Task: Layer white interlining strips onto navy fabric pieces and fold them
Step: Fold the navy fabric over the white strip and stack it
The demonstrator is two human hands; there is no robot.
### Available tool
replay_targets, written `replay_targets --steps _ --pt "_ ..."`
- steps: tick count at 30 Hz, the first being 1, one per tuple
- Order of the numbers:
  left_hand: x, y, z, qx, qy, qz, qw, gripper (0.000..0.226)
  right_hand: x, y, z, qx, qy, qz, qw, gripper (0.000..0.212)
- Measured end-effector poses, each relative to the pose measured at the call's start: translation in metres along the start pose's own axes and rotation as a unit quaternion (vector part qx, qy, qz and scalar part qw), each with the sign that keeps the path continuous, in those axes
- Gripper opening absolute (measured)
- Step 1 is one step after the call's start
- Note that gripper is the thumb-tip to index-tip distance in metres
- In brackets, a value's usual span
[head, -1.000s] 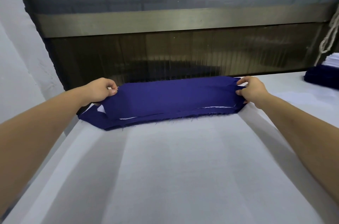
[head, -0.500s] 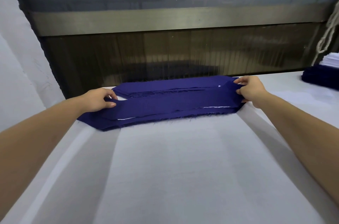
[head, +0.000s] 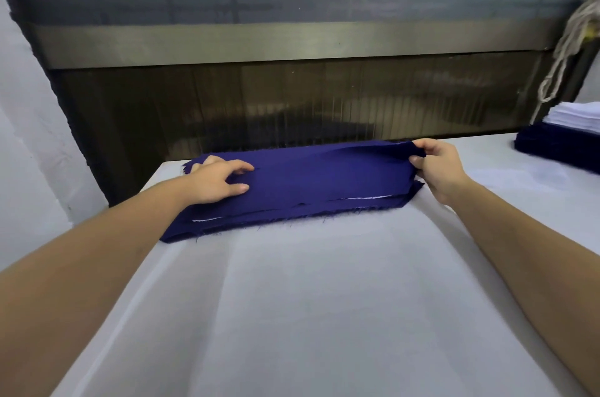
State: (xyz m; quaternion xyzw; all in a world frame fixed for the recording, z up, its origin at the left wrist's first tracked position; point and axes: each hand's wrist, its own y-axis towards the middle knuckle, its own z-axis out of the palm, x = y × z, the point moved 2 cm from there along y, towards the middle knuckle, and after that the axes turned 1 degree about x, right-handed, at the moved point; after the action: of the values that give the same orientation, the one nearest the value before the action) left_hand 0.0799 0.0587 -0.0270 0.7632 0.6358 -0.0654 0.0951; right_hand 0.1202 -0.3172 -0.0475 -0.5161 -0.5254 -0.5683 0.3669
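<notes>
Since a second ago the left hand has let go of the end it was pinching and now lies flat on top, and the upper layer has been spread forward over the bundle. Its fingers are straight and slightly spread, pressing the left end of the navy fabric down. The right hand pinches the right end of the top layer between thumb and curled fingers, holding that corner raised a little above the layers beneath.

The navy fabric lies crosswise at the far edge of the tabletop, stacked in several layers with frayed threads along the near edge. A thin white strip peeps out between layers near the right end, and another sliver shows near the left.

A pale cloth with soft creases covers the tabletop. On the far right sits a navy pile with a white pile on it, well apart from the hands. A pale cord hangs above them. Behind the fabric stands a dark panel topped by a metal bar; a light wall closes the left side.
</notes>
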Motion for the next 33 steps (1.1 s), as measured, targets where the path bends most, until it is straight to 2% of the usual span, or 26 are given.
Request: replay_targets --steps 7,13,17,19,28,31,33 --pt "-0.005 0.005 -0.007 -0.039 -0.019 -0.009 0.999 0.032 -0.003 0.001 0.001 0.002 0.022 0.005 1.000 0.038" --pt "-0.004 0.001 -0.012 -0.002 -0.087 0.032 0.996 0.013 0.002 -0.002 0.001 -0.005 0.062 0.006 0.998 0.037" --pt "0.002 -0.007 -0.015 0.030 -0.009 0.024 0.999 0.024 0.004 -0.003 0.003 -0.014 0.063 0.012 0.998 0.035" --pt "0.011 -0.012 -0.017 0.046 0.020 0.012 0.999 0.023 0.004 -0.003 0.003 -0.016 0.050 0.018 0.998 0.034" --pt "0.036 -0.028 -0.038 0.056 0.006 -0.023 0.998 0.030 0.014 0.004 0.014 -0.020 -0.077 0.030 0.996 0.030" --pt "0.046 -0.030 -0.032 0.077 0.045 -0.039 0.995 0.034 0.012 0.003 0.024 -0.016 -0.171 0.037 0.984 0.023" --pt "0.052 -0.030 -0.024 0.082 0.068 -0.040 0.993 0.024 0.012 0.000 0.029 0.002 -0.262 0.018 0.965 0.021"
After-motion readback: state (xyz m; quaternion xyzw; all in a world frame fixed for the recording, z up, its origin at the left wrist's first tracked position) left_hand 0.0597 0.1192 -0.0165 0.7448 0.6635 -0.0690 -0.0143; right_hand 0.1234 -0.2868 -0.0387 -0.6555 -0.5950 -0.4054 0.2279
